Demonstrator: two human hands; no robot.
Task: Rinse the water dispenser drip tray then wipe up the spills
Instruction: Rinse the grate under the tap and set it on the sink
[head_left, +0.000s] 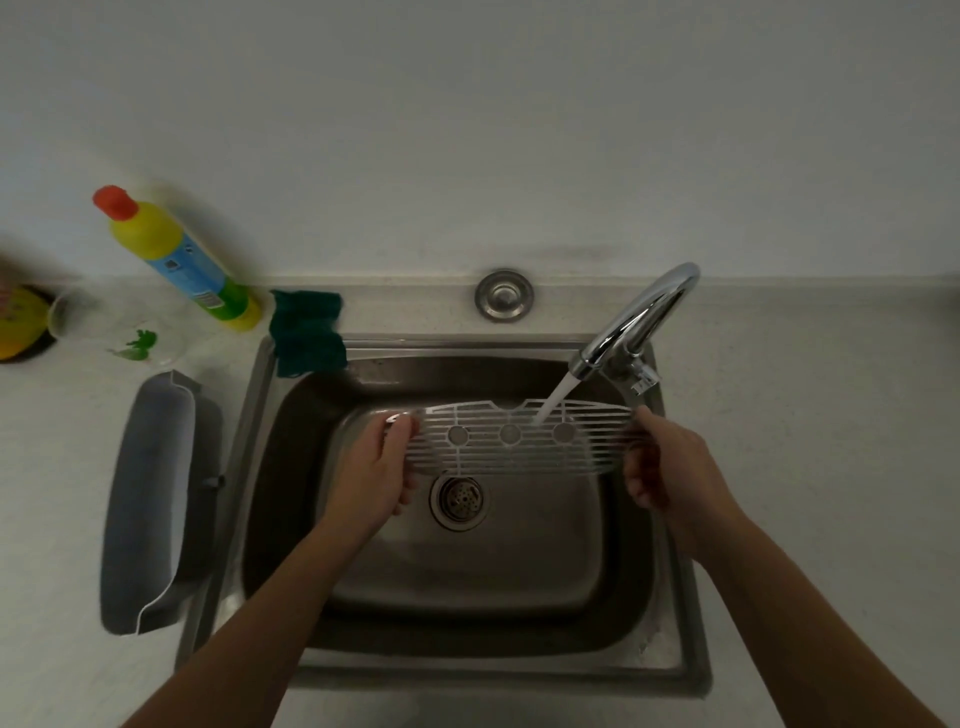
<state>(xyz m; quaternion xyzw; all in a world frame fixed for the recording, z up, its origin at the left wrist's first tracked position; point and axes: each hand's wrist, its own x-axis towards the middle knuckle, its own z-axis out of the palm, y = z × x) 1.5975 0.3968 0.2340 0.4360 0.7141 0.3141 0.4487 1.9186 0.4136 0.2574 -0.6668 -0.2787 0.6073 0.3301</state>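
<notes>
Nearest to us, our two forearms reach in over the front rim of the sink (498, 675). The left grip (382, 467) holds the left end of the white slotted grate (514, 441), thumb on top and fingers beneath. The right grip (662, 465) is curled round the grate's right end. We hold the grate roughly level above the drain (457, 500), inside the basin.

Water (553, 400) from the tap (641, 317) falls onto the grate's far edge, right of its middle. We judge the rinse to be under way, with only part of the grate under the stream.

To the left, a grey tray (150, 499), which we take to be the grate's base, lies on the surface (810, 426) just beside the sink. We cannot tell whether it is rinsed.

Farther back, a green cloth (306, 332) hangs over the sink's far left corner, untouched, so the wiping of spills is left to do. Beyond it, a yellow bottle (176, 254) and a clear glass (111, 327) sit near the wall.
</notes>
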